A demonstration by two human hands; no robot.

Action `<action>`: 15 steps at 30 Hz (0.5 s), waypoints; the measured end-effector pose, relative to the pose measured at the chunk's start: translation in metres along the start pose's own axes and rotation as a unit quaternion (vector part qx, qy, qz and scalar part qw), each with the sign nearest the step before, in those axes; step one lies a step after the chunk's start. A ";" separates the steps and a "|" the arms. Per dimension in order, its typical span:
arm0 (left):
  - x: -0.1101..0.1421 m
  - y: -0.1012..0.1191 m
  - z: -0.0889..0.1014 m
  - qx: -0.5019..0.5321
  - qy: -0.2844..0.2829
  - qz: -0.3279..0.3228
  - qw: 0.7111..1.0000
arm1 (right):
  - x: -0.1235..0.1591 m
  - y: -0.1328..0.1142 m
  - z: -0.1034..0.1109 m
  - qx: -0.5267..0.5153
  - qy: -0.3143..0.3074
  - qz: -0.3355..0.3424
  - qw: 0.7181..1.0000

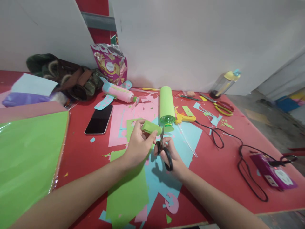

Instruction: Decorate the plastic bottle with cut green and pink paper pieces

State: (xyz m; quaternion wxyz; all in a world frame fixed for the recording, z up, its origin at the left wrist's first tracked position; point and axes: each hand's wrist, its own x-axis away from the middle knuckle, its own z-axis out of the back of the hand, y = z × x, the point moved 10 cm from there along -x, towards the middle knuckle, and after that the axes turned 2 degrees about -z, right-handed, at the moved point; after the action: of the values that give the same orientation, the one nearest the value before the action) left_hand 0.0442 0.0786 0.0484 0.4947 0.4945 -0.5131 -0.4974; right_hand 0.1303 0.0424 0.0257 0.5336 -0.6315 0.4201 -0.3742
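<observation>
In the middle of the head view my left hand (139, 143) pinches a small folded piece of green paper (150, 128). My right hand (172, 156) grips black-handled scissors (168, 159), whose blades point up beside the right end of that piece. Just beyond my hands a bottle wrapped in green paper (167, 101) lies on its side, its neck toward me. Below my hands are a green sheet (127, 194) and a light blue sheet (181, 143), with pink paper partly under them.
A yellow glue gun (184, 118) lies right of the bottle, its cord running to a purple power box (274, 171). On the left are a phone (99, 120), a pink bottle plane (118, 93) and packed green sheets (30, 149). A snack bag (111, 63) stands behind.
</observation>
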 end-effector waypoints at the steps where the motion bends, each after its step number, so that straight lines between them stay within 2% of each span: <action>1: 0.001 -0.001 0.000 0.011 0.004 0.003 1.000 | 0.000 0.001 0.000 -0.001 -0.002 0.002 1.000; 8: 0.005 -0.002 -0.003 0.068 0.009 0.010 0.998 | 0.000 0.003 -0.002 0.000 -0.015 0.018 1.000; 15: 0.005 -0.011 -0.007 0.105 0.012 0.049 0.993 | 0.000 0.000 -0.003 0.018 -0.005 0.018 1.000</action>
State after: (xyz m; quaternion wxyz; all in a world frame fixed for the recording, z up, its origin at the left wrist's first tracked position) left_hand 0.0509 0.0728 0.0372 0.4698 0.5240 -0.5801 -0.4101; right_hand 0.1278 0.0412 0.0258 0.5539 -0.6158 0.4218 -0.3689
